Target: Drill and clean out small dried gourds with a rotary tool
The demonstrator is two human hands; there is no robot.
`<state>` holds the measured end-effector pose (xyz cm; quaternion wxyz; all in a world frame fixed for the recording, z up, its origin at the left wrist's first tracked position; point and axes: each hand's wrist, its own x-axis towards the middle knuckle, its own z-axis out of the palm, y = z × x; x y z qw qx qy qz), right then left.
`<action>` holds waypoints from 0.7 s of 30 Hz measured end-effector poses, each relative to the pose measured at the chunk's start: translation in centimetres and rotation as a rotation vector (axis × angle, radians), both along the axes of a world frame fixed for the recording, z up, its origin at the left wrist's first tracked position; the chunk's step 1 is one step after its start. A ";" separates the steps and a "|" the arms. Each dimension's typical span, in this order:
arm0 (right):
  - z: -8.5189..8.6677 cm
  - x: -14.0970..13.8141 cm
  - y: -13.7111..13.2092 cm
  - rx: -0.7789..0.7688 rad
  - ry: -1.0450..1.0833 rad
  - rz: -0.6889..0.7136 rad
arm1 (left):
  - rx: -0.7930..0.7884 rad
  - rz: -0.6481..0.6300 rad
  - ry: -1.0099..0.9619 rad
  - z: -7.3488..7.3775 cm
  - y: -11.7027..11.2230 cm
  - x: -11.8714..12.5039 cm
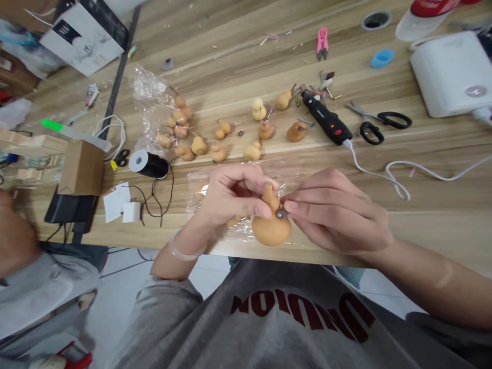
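A tan bottle gourd (pixel 272 230) is upright near the table's front edge. My left hand (pixel 234 197) is closed around its narrow neck, thumb in front. At the gourd's waist, my right hand (pixel 334 212) pinches a small dark piece with a round metal end (pixel 280 213), which looks like a sanding drum bit, against the right side. Its far end is hidden by my fingers. Under my hands lies a clear plastic bag (pixel 246 230), partly covered. Several small gourds (pixel 252 150) lie just beyond my hands, some with stems or bits sticking out.
A black rotary tool (pixel 325 119) with a white cord lies right of the gourds, beside scissors (pixel 378 122). Pink pliers (pixel 323 43) and a white box-shaped device (pixel 453 72) are farther off. To the left are a spool of black cord (pixel 149 165) and a co-worker's arm (pixel 17 230).
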<state>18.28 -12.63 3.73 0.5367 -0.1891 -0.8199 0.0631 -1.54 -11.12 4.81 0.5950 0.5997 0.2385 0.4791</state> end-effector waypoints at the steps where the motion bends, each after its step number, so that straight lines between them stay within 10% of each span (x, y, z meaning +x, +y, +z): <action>1: 0.0 0.0 -0.1 0.010 -0.006 -0.020 | 0.002 -0.012 -0.016 0.0 0.0 0.0; 11: -0.6 0.9 2.5 -0.096 -0.105 -0.325 | 0.035 0.027 0.086 0.0 0.6 -0.3; 18: -3.6 1.4 5.2 -0.622 -0.626 -0.306 | 0.521 0.761 0.484 0.3 3.6 -5.2; 21: -3.9 1.3 5.2 -0.687 -0.679 -0.318 | 0.601 0.724 0.694 0.5 4.3 -6.8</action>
